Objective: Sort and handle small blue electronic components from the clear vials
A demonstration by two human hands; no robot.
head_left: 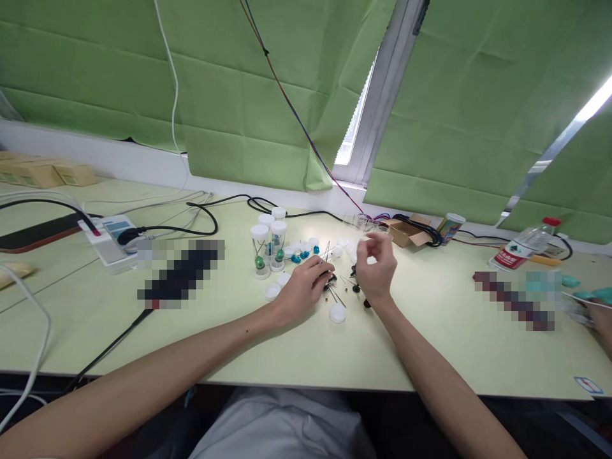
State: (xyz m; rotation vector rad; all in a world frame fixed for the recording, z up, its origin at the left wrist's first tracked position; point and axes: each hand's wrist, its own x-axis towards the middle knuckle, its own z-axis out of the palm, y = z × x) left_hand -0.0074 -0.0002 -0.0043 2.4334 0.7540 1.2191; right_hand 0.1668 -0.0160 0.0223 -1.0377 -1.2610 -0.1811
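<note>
My left hand (306,287) rests low over the table, its fingertips pinched by a small dark part and thin metal pins (327,250); what exactly they grip is too small to name. My right hand (377,268) is raised a little to the right, thumb and fingers curled together, with anything between them hidden. Beneath and between the hands lie small black knobbed pieces (356,289) and thin metal pins (337,297). A white round cap (337,313) lies in front of them. Left of my hands stand several transparent white-capped tubes (261,252), some holding green pieces. Blue pieces (300,256) lie behind my left hand.
A power strip (112,242) with cables sits at left, near a blurred dark object (182,274). Behind the hands are an open cardboard box (406,233) and a printed can (450,228). At right are a bottle (521,245) and another person's hand (600,317).
</note>
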